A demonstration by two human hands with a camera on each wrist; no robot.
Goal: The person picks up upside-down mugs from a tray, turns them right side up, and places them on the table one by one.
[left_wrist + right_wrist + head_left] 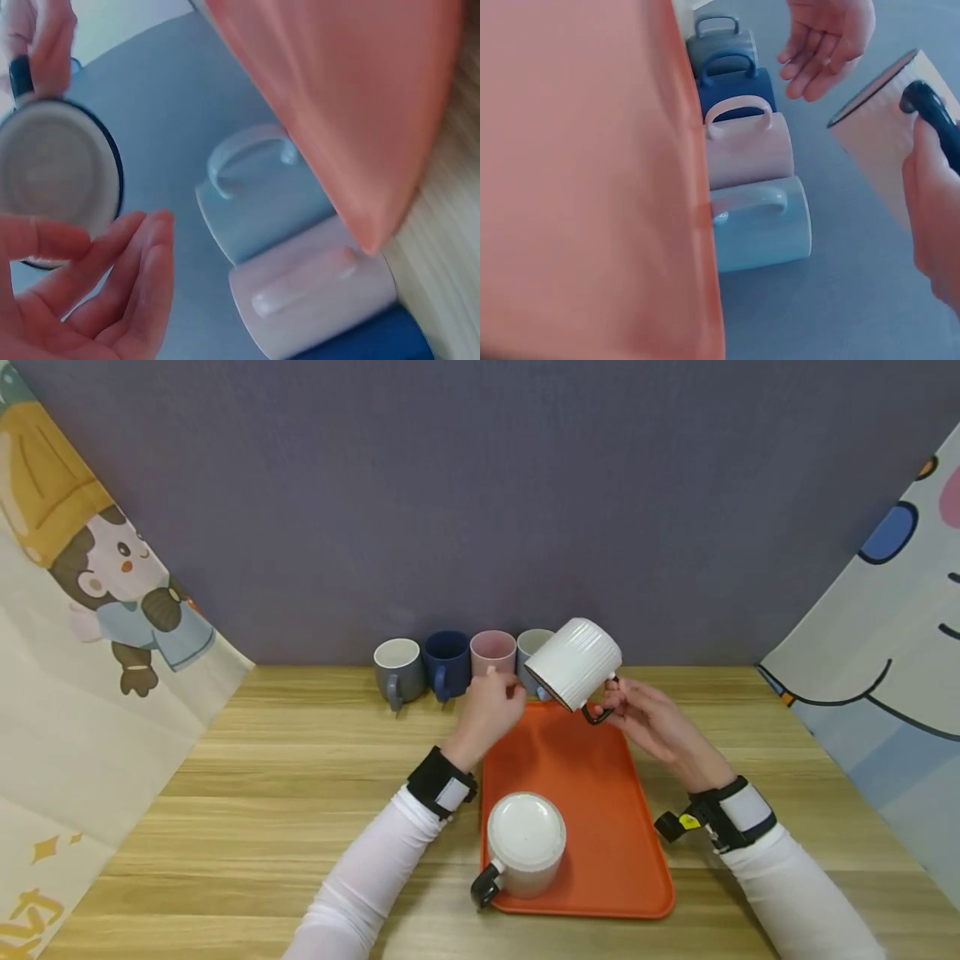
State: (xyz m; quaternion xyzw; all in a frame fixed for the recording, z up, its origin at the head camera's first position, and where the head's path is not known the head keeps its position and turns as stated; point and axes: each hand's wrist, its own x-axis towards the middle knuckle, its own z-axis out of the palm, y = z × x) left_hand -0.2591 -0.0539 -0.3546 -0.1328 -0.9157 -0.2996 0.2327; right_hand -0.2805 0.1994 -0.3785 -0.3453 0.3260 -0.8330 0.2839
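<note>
My right hand [652, 718] grips the black handle of a ribbed white mug [576, 662] with a dark rim. The mug is held in the air, tilted with its mouth down to the left, over the back end of an orange tray [600, 827]. My left hand [491, 706] hovers to the left of it, holding nothing. In the left wrist view its loosely bent fingers [154, 262] overlap the mug's mouth. A second white mug [525, 843] with a black handle stands upside down at the tray's front left.
Along the back wall stand a grey mug [401, 672], a navy mug [447, 664], a pink mug [492, 649] and a light blue mug [531, 643], handles facing front. The raised white mug partly hides the light blue one. Wooden tabletop [300, 793] surrounds the tray.
</note>
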